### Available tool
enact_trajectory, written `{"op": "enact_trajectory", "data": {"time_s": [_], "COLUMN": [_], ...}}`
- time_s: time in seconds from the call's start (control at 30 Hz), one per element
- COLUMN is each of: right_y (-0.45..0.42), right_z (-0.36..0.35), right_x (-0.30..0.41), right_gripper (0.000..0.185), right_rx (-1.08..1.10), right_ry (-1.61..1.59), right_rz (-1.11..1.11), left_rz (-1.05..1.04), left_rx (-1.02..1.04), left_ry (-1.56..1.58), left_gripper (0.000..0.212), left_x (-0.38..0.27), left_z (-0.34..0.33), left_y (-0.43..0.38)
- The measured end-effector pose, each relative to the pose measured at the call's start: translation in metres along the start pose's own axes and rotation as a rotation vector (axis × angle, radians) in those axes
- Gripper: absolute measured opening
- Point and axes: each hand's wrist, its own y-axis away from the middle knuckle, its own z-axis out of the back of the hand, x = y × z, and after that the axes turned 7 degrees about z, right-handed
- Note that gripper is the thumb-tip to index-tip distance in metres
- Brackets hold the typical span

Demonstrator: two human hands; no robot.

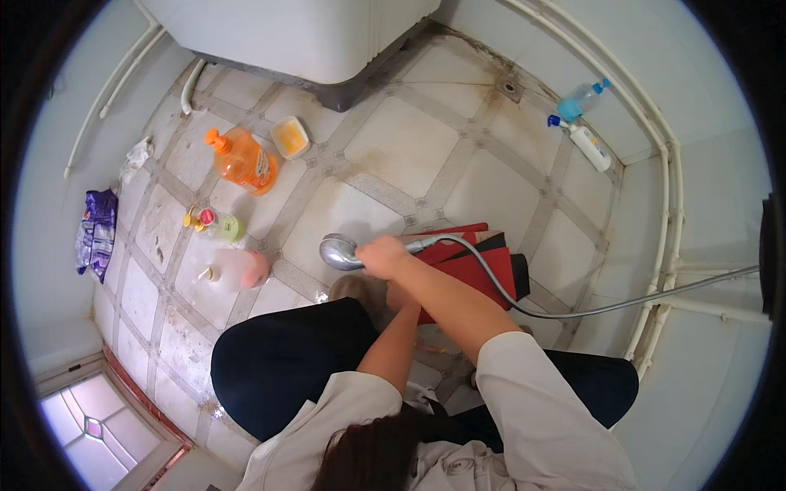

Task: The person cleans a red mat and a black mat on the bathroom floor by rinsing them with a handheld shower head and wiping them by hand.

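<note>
My right hand [384, 256] grips the neck of a chrome handheld shower head [339, 251], its round face turned to the left above the tiled floor. From its handle a flexible metal shower hose [568, 316] loops away to the right wall. Below my right forearm, my left hand [398, 297] is partly hidden beside a stack of red and black folded material [470, 270]. Its fingers are out of sight, so I cannot tell whether it holds the stack. No water spray can be made out.
An orange pump bottle [245, 162], a soap dish [290, 138], a green-tinted pump bottle [221, 226] and a pinkish bottle [236, 269] stand left. A purple packet [96, 233] lies by the wall. Ahead are a white appliance [295, 37] and floor drain [509, 88]; pipes [664, 184] line the right wall.
</note>
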Motion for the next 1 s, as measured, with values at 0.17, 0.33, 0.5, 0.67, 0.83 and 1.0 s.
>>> {"op": "enact_trajectory", "data": {"time_s": [0.17,0.33,0.5,0.67,0.83,1.0], "right_y": [0.055,0.137,0.196,0.241,0.271,0.285], "right_z": [0.009,0.021,0.042,0.046,0.054,0.05], "right_x": [-0.034,-0.06,-0.061,-0.059,-0.048,-0.036], "right_gripper": [0.02,0.02,0.023,0.022,0.026,0.027], "right_rx": [0.03,-0.029,0.165,0.124,0.104,0.049], "right_ry": [0.081,0.168,0.136,0.183,0.197,0.252], "right_rz": [-0.123,-0.208,-0.393,-0.471,-0.517,-0.542], "left_rz": [-0.004,-0.026,-0.033,-0.044,-0.028,-0.005], "left_rx": [-0.032,-0.111,-0.127,-0.103,-0.076,-0.103], "left_ry": [-0.021,-0.063,-0.065,-0.045,-0.046,-0.044], "left_gripper": [0.044,0.043,0.043,0.044,0.045,0.046], "left_x": [-0.004,-0.005,-0.007,-0.006,-0.008,-0.009], "left_z": [-0.003,-0.008,-0.003,-0.003,0.0,-0.002], "left_y": [-0.006,-0.006,-0.005,-0.006,-0.003,-0.006]}}
